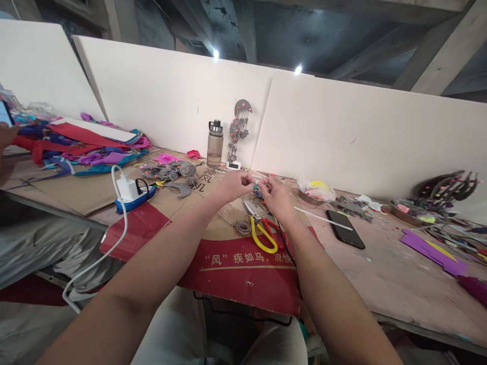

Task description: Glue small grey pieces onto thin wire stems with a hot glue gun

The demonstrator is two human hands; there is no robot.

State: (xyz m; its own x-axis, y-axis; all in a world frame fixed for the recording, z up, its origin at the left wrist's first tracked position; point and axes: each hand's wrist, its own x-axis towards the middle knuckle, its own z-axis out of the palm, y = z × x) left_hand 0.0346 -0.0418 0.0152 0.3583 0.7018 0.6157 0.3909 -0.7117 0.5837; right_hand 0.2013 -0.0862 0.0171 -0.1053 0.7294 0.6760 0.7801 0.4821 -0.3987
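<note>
In the middle of the head view, my left hand [235, 185] and my right hand [277, 196] meet just above the table, fingertips pinched together. Between them shows a small teal piece [255, 187], too small to make out its kind. Scissors [265, 230] with one yellow and one red handle lie below my hands, blades slightly apart. Beside them sits a small coil of grey cord [243, 228]. A thin white strip [323, 219] runs from near my right wrist across a black phone [345, 229]; whether my right hand touches it is unclear.
A bottle [215, 144] and a hanging grey felt moon ornament [242, 109] stand by the white board. Left are grey felt pieces [178, 190], a blue power strip [137, 199] with a white cable and a colourful fabric heap [87, 142]. A bowl [314, 195] sits right; another person's hand [6, 136] shows far left.
</note>
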